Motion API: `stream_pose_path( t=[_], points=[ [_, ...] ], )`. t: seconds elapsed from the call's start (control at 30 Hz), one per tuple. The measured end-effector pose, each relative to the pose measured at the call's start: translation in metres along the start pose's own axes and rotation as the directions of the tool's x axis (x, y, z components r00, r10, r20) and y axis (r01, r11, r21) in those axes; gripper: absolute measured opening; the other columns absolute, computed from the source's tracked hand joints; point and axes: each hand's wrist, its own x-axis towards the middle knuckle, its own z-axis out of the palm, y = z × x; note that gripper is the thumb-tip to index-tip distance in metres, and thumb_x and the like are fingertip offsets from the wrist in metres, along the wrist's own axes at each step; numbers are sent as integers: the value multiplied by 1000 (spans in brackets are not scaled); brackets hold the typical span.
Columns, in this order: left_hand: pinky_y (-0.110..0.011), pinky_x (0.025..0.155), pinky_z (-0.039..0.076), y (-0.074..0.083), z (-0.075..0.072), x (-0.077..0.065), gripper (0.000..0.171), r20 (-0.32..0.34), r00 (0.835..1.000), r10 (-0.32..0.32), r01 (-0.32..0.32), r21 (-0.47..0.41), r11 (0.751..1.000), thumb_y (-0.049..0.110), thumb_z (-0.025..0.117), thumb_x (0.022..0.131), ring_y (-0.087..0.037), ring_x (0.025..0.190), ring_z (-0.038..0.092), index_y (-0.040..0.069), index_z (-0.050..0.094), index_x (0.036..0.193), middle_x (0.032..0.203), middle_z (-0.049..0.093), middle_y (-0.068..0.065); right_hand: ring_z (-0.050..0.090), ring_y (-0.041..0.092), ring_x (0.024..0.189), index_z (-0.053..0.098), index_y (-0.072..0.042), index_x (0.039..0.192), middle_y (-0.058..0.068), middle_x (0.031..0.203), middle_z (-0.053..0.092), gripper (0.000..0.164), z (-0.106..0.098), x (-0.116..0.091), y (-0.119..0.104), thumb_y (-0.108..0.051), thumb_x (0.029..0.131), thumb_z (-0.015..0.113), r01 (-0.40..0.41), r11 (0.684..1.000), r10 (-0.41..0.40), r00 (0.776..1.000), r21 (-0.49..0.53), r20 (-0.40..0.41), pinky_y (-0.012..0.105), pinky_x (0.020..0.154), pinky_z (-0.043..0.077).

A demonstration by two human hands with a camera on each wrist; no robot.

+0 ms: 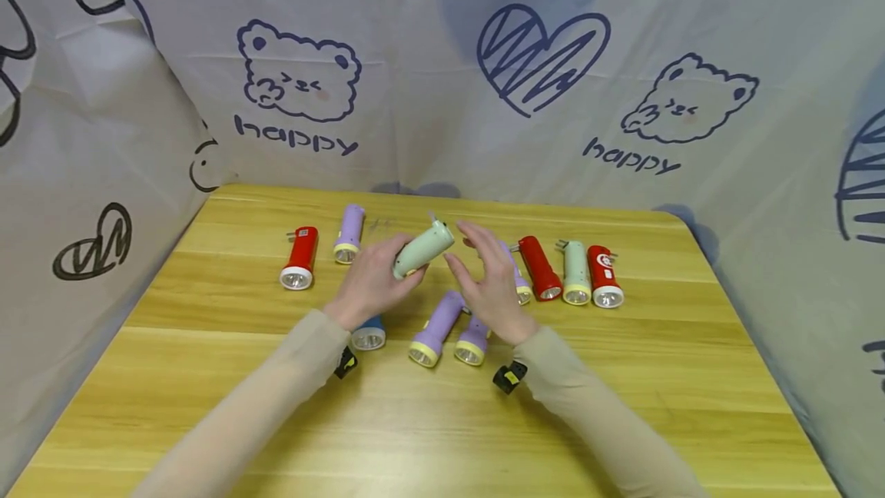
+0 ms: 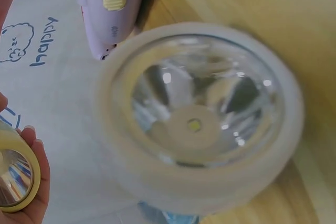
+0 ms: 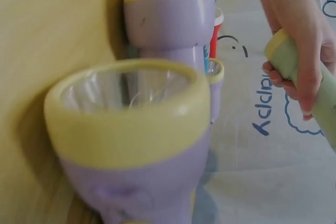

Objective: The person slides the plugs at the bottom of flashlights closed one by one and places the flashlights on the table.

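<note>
My left hand (image 1: 376, 275) grips a pale green flashlight (image 1: 423, 250) with a yellow head ring, held above the table. Its tail points up and to the right, and small prongs stick out there. The right wrist view also has this green flashlight (image 3: 328, 100), with fingers wrapped round it near the head. My right hand (image 1: 494, 283) hovers just right of the tail, its fingers apart and gently bent, holding nothing. Below the hands lie two purple flashlights (image 1: 439, 325) and a blue flashlight (image 1: 369, 335), partly covered by the left hand.
On the wooden table (image 1: 387, 429), a red flashlight (image 1: 300, 256) and a purple flashlight (image 1: 349, 233) stand left. To the right are a purple one partly behind my hand, a dark red flashlight (image 1: 541, 267), a green flashlight (image 1: 576, 273) and a red flashlight (image 1: 604, 275). White cloth (image 1: 429, 98) hangs behind.
</note>
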Motion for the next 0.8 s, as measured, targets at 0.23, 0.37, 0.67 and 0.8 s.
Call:
stream_pose_path(
  t=[0.23,0.37,0.67,0.8],
  points=[
    [-39,72,57,-1,5,-5,40,-7,1000,21,-21,11,1000,15,78,85,-24,80,67,1,66,120,103,74,-13,64,36,115,57,4,134,22,130,62,43,7,-1,-4,-3,94,69,-60,996,58,998,68,33,50,96,56],
    [-39,72,57,-1,7,-5,39,-11,999,31,-31,5,1000,14,78,84,-25,80,66,1,66,119,103,74,-13,66,32,114,58,4,134,20,130,63,42,9,-1,-6,-5,95,68,-76,995,73,997,62,39,44,97,57],
    [-39,71,56,-1,8,-4,38,-11,1000,21,-21,-1,1000,13,77,84,-24,79,66,1,66,119,103,74,-13,65,32,120,59,1,136,19,135,63,42,9,-1,-6,-8,96,68,-100,992,97,994,73,40,45,101,55],
    [-39,72,56,-2,8,-4,38,-10,1000,17,-17,-9,1000,13,77,84,-24,79,66,1,66,119,103,74,-13,63,33,124,59,2,136,19,138,62,42,8,0,-7,-8,96,67,-109,992,105,993,67,51,44,105,54]
  ],
)
